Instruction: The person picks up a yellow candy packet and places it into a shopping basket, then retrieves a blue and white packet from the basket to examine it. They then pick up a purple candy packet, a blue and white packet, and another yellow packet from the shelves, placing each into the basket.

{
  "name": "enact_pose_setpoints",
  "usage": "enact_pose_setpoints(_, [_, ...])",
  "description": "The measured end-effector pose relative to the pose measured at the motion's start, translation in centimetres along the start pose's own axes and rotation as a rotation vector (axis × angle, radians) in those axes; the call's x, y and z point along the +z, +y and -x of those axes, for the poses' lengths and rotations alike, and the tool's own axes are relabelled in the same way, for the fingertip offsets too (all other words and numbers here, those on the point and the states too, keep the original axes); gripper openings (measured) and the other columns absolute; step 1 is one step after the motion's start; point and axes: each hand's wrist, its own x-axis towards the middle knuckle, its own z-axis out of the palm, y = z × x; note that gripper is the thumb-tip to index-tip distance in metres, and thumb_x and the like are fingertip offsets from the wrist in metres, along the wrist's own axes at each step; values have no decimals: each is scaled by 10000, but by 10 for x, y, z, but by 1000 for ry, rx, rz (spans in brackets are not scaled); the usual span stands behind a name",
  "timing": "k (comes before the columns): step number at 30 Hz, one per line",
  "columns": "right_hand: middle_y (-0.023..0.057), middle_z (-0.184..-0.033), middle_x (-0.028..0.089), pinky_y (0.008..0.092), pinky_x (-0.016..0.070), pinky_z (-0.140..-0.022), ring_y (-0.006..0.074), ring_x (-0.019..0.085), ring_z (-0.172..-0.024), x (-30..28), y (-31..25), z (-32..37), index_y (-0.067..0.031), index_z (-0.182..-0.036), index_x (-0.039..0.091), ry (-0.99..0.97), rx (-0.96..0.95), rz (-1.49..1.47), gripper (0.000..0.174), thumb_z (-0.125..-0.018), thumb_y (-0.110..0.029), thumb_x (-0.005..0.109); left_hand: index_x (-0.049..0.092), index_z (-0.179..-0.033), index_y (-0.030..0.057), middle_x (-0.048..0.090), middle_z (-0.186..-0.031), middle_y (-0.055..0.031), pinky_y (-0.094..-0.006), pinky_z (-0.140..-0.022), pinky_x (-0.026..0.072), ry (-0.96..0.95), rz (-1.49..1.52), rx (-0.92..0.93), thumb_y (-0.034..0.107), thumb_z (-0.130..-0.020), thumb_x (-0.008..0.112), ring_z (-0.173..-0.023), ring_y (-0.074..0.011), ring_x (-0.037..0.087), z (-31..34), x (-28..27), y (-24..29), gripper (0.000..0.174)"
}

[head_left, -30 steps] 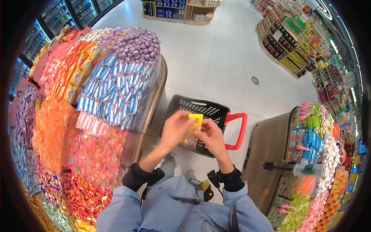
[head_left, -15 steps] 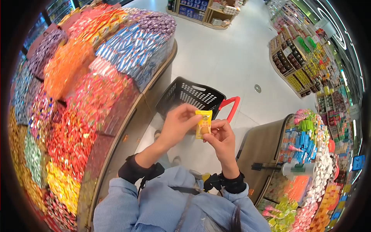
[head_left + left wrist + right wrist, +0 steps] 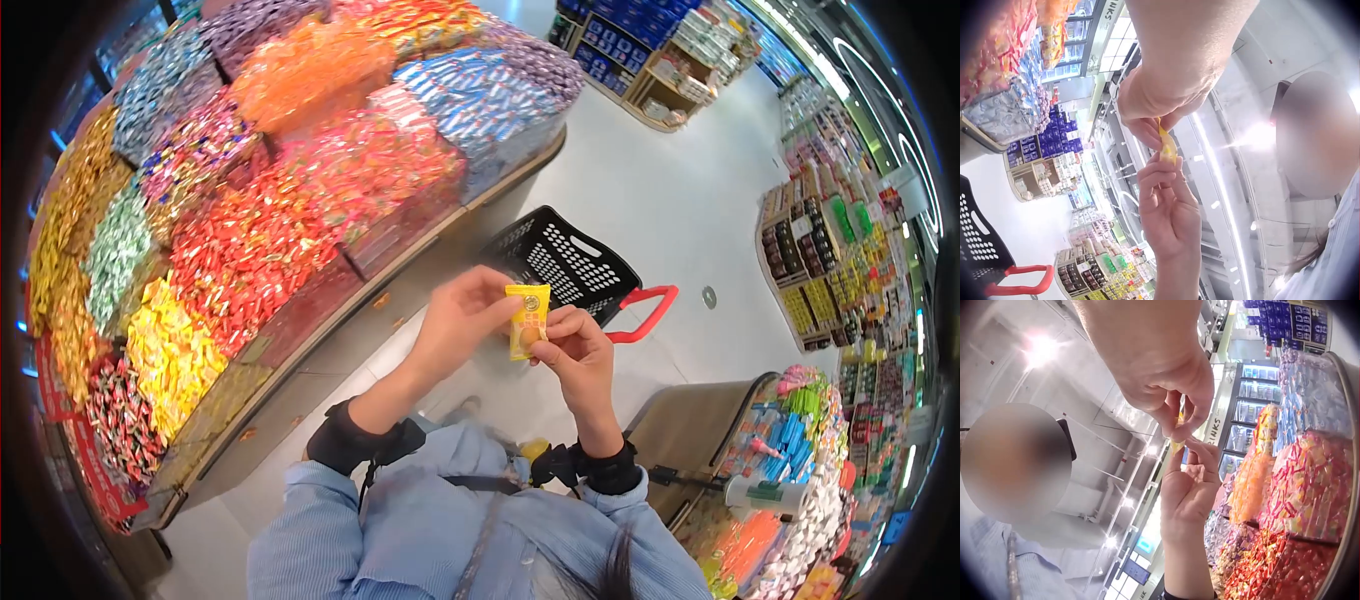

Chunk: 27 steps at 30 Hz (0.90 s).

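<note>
A small yellow packet (image 3: pixel 529 322) with printing on its front is held upright between both hands in the head view. The left hand (image 3: pixel 462 318) pinches its upper left edge between thumb and fingers. Thumb and fingertips of the right hand (image 3: pixel 580 360) pinch its lower right side. Seen edge-on in the left wrist view, the packet (image 3: pixel 1168 149) spans the fingertips of the left hand (image 3: pixel 1163 94) and the right hand (image 3: pixel 1171 215). Fingers cover most of the packet (image 3: pixel 1178 445) in the right wrist view.
Left of the person is a curved candy counter (image 3: pixel 270 240) heaped with wrapped sweets. A black basket (image 3: pixel 575 262) with a red handle (image 3: pixel 648 318) stands on the floor beyond the hands. Another candy stand (image 3: pixel 690 420) is at the lower right, with a stocked shelf (image 3: pixel 800 260) behind it.
The head view has turned left, so the counter, basket and shelves appear farther right. Both hands have kept their pinch on the packet, which faces the head camera more fully than a second ago.
</note>
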Motion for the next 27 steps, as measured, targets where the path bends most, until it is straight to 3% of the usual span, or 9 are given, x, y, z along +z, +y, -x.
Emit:
enact_pose_setpoints(11, [79, -829, 523, 222, 468, -598, 128, 553, -726, 160, 88, -2, 19, -757, 532, -172, 149, 26, 87, -727, 59, 604, 486, -960, -18, 551, -886, -69, -262, -709, 490, 110, -135, 87, 33, -810, 541, -799, -118, 553, 108, -165, 40, 168])
enact_pose_setpoints(17, [69, -829, 529, 223, 454, -596, 117, 541, -719, 243, 141, 7, 14, -768, 533, -170, 236, 61, 71, -743, 44, 593, 483, -991, -25, 559, -914, -86, -272, -744, 479, 148, -182, -39, 29, -795, 558, -841, -134, 553, 165, -256, 57, 218])
enact_pose_setpoints(22, [60, -810, 530, 222, 447, -595, 112, 541, -707, 284, 149, 14, 6, -751, 512, -132, 243, 168, 92, -750, 28, 601, 489, -982, -13, 564, -907, -76, -262, -738, 474, 172, -160, -81, 20, -769, 586, -834, -131, 555, 184, -289, 63, 236])
enact_pose_setpoints(27, [57, -833, 537, 227, 448, -610, 111, 546, -720, 296, 150, 21, -5, -793, 504, -128, 269, 166, 113, -754, 12, 609, 493, -987, 1, 554, -912, -49, -259, -773, 435, 109, -159, -41, 25, -758, 606, -865, -113, 532, 194, -288, 76, 256])
